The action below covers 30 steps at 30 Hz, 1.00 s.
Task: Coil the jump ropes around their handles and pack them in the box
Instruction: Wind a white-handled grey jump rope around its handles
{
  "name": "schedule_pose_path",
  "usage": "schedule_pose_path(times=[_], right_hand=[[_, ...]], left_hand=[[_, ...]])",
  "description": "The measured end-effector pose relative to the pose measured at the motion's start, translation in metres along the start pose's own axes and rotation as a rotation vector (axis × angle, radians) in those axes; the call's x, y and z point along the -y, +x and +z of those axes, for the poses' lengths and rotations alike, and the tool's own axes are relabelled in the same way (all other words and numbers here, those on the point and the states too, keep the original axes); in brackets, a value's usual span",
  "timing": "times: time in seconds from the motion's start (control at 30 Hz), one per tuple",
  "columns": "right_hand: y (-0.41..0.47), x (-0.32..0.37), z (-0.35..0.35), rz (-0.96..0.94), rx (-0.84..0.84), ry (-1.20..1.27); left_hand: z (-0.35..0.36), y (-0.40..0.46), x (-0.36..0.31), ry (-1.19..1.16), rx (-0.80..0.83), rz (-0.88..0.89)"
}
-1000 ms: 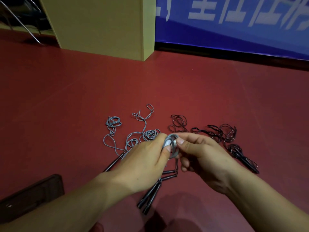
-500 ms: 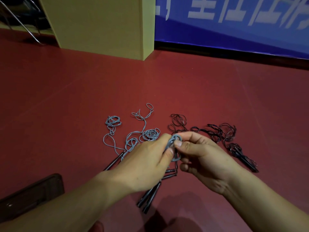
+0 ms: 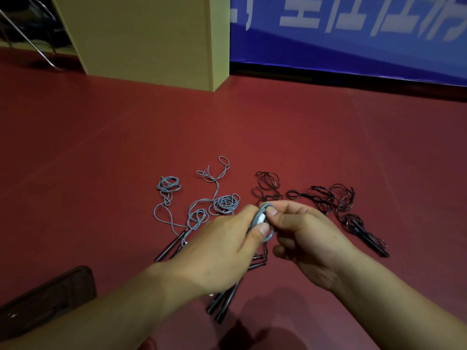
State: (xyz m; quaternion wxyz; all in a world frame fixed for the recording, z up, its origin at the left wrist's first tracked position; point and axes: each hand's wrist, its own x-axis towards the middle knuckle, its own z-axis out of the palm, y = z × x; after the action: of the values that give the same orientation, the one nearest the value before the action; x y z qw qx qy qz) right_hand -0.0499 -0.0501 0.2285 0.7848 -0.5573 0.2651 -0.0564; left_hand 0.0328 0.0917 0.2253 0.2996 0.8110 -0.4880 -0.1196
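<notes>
Both hands meet above the red floor on a small coil of grey rope [image 3: 268, 238]. My left hand [image 3: 222, 251] grips the coil with thumb on top; its two black handles [image 3: 225, 303] hang below the hand. My right hand [image 3: 305, 238] pinches the coil's upper edge between thumb and forefinger. More grey jump ropes [image 3: 197, 210] lie tangled on the floor to the left, their black handles [image 3: 170, 248] pointing toward me. Dark jump ropes [image 3: 338, 205] lie tangled to the right, one with black handles [image 3: 371, 245].
A tall yellow box or cabinet [image 3: 149, 39] stands at the back left. A blue banner [image 3: 353, 34] runs along the back wall. A dark flat object [image 3: 48, 301] lies at the lower left. Metal chair legs [image 3: 30, 39] show in the far left corner.
The grey coil has been turned between my fingers and sits tighter; my right thumb and forefinger have shifted to its upper edge. Ropes on the floor have not moved.
</notes>
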Motion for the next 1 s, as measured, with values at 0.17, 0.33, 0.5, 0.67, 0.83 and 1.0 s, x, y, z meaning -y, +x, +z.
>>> schedule_pose_path(times=[0.17, 0.33, 0.5, 0.67, 0.83, 1.0], right_hand=[[-0.001, 0.006, 0.0, 0.003, 0.143, 0.134], [-0.002, 0.017, -0.002, -0.01, 0.311, 0.218], [0.002, 0.026, -0.006, 0.07, 0.29, 0.276], [0.005, 0.036, 0.016, 0.052, 0.207, 0.182], [0.012, 0.016, 0.071, -0.075, 0.159, -0.102], [0.016, -0.01, 0.132, -0.068, 0.258, -0.115]], left_hand=[[-0.005, 0.007, -0.002, -0.38, 0.058, -0.027], [-0.013, 0.008, -0.012, -0.921, 0.176, -0.139], [-0.02, 0.003, -0.006, -0.729, 0.127, -0.137], [-0.035, -0.012, 0.002, -0.618, 0.056, -0.207], [-0.056, -0.049, 0.026, -0.545, -0.054, -0.357], [-0.076, -0.09, 0.056, -0.548, -0.171, -0.611]])
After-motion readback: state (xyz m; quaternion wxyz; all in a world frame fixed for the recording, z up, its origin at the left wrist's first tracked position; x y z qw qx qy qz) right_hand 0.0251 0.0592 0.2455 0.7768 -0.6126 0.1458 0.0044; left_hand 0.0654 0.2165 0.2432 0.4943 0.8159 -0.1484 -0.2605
